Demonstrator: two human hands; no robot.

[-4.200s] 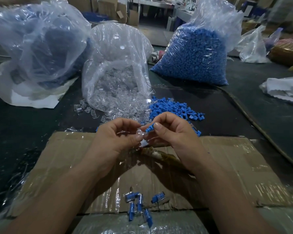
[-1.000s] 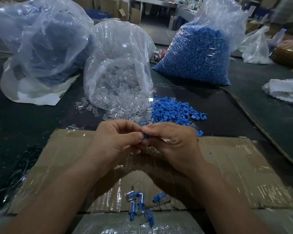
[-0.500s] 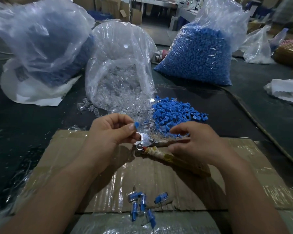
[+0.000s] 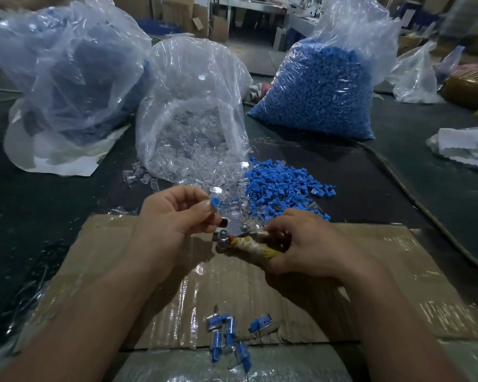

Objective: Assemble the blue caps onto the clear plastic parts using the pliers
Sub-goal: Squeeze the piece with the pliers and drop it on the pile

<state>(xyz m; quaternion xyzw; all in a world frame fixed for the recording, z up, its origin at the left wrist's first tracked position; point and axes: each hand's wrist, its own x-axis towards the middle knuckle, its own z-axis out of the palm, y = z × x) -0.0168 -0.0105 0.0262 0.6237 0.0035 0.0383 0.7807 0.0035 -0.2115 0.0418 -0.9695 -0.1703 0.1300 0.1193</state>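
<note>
Since half a second ago my right hand [image 4: 309, 241] has slid up the pliers [image 4: 233, 234] and now wraps both taped handles, fingers curled tight. Meanwhile my left hand [image 4: 171, 219] pinches a blue cap [image 4: 214, 202] set on its clear part, which the fingertips mostly hide. It is just above the pliers' head, over the cardboard [image 4: 398, 257] on the table [image 4: 66, 202].

I cannot make out how wide the jaws stand. I'd lower the piece squarely between them, cap and body in line, then squeeze slowly until it seats. A crooked bite would likely crack the plastic. Finished pieces [image 4: 226, 329] lie near me.
</note>
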